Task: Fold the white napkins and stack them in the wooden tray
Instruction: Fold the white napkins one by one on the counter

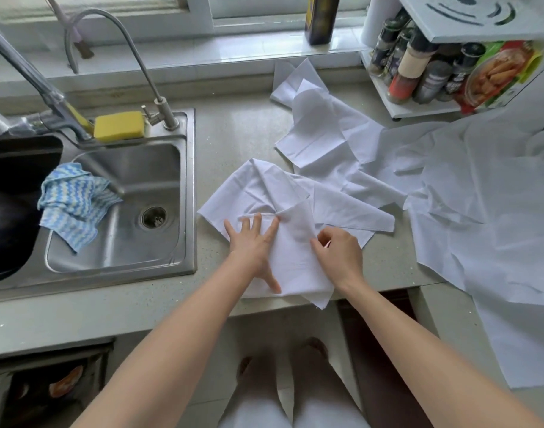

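A crumpled white napkin [264, 186] lies on the grey counter [230, 140] just right of the sink, one corner hanging over the front edge. My left hand [252, 242] presses flat on it with fingers spread. My right hand [338, 251] pinches a raised fold of the same napkin between thumb and fingers. Several more white napkins [323, 131] lie loose behind it, and a larger heap of white cloth [487, 217] covers the counter to the right. No wooden tray is in view.
A steel sink [116, 261] sits at the left with a blue-and-white cloth [73, 202], a yellow sponge [119, 126] and two taps. A white rack of spice bottles [419, 69] stands at the back right. A dark bottle [321, 18] is on the window sill.
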A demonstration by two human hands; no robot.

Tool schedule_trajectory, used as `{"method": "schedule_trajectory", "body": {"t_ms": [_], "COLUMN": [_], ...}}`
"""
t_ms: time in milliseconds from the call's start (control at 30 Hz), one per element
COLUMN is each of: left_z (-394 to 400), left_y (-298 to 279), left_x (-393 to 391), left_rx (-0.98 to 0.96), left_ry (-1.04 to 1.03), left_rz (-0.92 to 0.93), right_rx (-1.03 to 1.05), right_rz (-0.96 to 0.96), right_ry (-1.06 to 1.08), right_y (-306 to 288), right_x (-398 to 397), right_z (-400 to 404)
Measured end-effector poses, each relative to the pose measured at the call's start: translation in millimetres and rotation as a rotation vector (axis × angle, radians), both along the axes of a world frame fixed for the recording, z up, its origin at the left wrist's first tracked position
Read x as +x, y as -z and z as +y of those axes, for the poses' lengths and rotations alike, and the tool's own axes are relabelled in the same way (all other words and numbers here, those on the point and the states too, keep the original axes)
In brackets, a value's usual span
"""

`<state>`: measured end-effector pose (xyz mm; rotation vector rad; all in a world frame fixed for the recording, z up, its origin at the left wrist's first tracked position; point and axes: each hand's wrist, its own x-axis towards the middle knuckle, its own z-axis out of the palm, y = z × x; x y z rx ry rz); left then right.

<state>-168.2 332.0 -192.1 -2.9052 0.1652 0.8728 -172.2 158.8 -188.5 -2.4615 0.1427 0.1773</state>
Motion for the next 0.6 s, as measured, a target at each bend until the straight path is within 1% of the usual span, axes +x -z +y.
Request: {"method": "schedule_trajectory", "body": {"t_ms": [67,133,267,333,467,600], "left_z": [-2,-7,-13,-9,11,38], "left_y": [-3,-7,-12,-10,4,26], "left_x": [0,0,1,0,-16,-48], "left_rx": [0.003,0.019,0.036,0.003,-0.109,-0.238], "left_ry": [-0.013,-0.032,-0.046,-0.037,-0.035,-0.108], "left_rz": [0.004,0.026,0.038,0.023,-0.017,-0.171], "right_rx": [-0.052,-0.07,0.016,0.062,0.176,0.238], "right_rz": [-0.106,-0.14,-0.033,-0.004,-0.017,-0.002], "right_ry": [-0.051,-0.087,0.058,0.086,0.044,-0.019], "right_y": [-8,-13,-10,-9,-13,-12], "right_x": [-2,-3,-2,-3,-7,-12], "right_z": [11,21,20,17,29,58]}}
